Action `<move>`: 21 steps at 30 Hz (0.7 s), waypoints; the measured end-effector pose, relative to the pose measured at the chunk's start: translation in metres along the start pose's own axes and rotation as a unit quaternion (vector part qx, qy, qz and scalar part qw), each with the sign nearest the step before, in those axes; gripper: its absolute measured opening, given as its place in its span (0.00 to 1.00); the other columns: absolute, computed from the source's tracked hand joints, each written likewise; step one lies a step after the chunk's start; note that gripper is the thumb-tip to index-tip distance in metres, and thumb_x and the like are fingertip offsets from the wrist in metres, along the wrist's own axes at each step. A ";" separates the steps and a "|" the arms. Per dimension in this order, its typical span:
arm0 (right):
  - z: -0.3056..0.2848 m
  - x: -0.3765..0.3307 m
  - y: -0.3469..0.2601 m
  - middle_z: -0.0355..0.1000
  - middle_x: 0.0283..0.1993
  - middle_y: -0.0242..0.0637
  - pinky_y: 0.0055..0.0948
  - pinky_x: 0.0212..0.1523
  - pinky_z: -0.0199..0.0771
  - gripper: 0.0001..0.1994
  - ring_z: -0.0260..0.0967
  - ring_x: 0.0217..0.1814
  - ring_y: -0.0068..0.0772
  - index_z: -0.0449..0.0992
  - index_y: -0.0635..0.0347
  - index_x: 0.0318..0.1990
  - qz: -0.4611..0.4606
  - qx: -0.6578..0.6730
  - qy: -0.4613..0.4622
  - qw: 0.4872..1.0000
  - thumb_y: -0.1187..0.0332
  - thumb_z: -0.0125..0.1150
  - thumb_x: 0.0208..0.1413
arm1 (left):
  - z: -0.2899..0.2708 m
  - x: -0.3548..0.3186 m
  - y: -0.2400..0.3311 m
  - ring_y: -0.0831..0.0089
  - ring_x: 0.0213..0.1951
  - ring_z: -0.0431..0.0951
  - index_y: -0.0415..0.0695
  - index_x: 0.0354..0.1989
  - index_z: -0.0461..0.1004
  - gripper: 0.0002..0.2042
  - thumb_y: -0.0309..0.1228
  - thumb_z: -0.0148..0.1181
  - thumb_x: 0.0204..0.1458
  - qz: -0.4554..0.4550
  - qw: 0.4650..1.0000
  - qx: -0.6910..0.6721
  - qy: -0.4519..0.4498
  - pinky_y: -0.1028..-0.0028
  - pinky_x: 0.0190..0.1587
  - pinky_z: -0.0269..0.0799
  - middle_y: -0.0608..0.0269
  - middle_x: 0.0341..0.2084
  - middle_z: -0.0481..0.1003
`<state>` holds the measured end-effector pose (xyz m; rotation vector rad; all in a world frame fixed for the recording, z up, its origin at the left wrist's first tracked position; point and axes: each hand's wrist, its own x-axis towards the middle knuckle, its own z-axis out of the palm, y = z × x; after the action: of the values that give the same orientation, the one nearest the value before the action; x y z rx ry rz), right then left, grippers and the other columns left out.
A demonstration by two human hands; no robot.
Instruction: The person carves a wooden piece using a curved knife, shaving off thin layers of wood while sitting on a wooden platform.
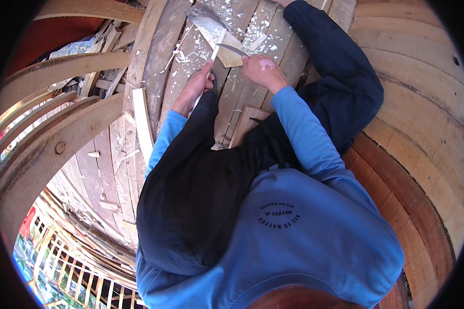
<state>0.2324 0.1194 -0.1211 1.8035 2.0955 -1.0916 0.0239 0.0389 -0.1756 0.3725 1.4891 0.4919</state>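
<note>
My left hand (pixel 195 88) is closed around a thin pale wooden stick (pixel 218 42), which points up and away over the plank floor. In my right hand (pixel 265 71) is a knife (pixel 233 49); its narrow, slightly curved blade reaches left and meets or nearly meets the stick above my left fingers. The knife's handle is hidden in my fist. Beneath the stick and blade lies a flat light wooden board (pixel 222 45) with a pointed near end. White shavings (pixel 260 32) are scattered around it.
My legs in dark trousers (pixel 185 206) frame the work. A pale batten (pixel 143 121) lies at left, and a short wood piece (pixel 246 123) sits between my legs. Curved timber ribs (pixel 62 136) rise at left; a plank wall (pixel 417 98) curves up at right.
</note>
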 end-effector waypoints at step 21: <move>-0.008 0.011 -0.023 0.76 0.57 0.53 0.47 0.63 0.70 0.23 0.73 0.61 0.55 0.81 0.62 0.52 0.088 -0.067 -0.013 0.994 0.56 0.41 0.70 | 0.002 0.018 -0.011 0.70 0.24 0.72 0.43 0.27 0.75 0.38 0.71 0.40 0.57 0.018 0.988 0.128 0.088 0.65 0.35 0.66 0.66 0.20 0.72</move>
<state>0.2107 0.1330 -0.1119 1.8566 1.9022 -0.9023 0.0274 0.0393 -0.1964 0.5704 1.7269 0.3690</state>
